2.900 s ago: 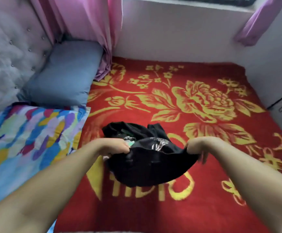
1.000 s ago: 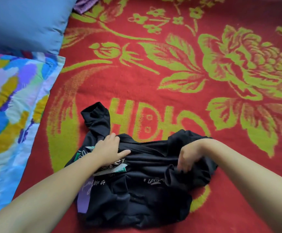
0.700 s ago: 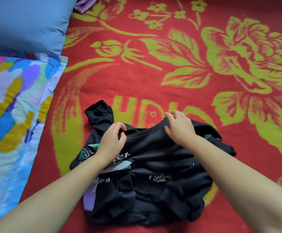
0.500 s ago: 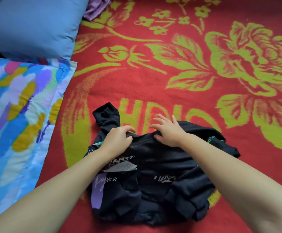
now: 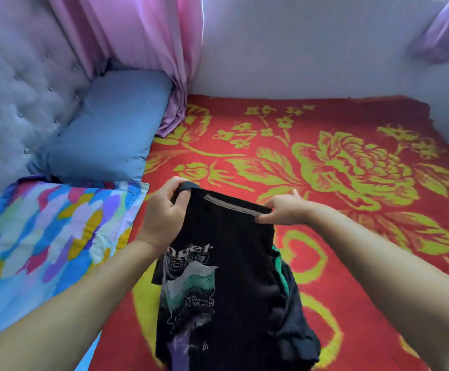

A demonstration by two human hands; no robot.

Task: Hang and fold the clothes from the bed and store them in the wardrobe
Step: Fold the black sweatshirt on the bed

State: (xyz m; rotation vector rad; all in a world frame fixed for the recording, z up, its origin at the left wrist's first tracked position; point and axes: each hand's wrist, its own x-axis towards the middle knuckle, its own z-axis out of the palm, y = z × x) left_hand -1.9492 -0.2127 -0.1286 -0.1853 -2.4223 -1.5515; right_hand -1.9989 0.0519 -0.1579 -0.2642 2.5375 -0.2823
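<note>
A black T-shirt (image 5: 234, 277) with a white, green and purple print hangs in front of me over the red bed cover (image 5: 338, 236). My left hand (image 5: 164, 210) grips its top left corner, fingers curled round the fabric. At the top right, my right hand (image 5: 285, 210) pinches the collar edge between thumb and fingers. The shirt's lower part bunches towards the bed at the bottom of the view.
A blue pillow (image 5: 110, 129) and a multicoloured pillow (image 5: 38, 236) lie at the left by the grey tufted headboard (image 5: 17, 84). A pink curtain (image 5: 143, 49) hangs behind them. White walls (image 5: 311, 49) bound the bed at the back and right.
The shirt lay crumpled on the bed with both hands on its collar; now both hands have lifted it by the top edge and it hangs. My view has tilted up.
</note>
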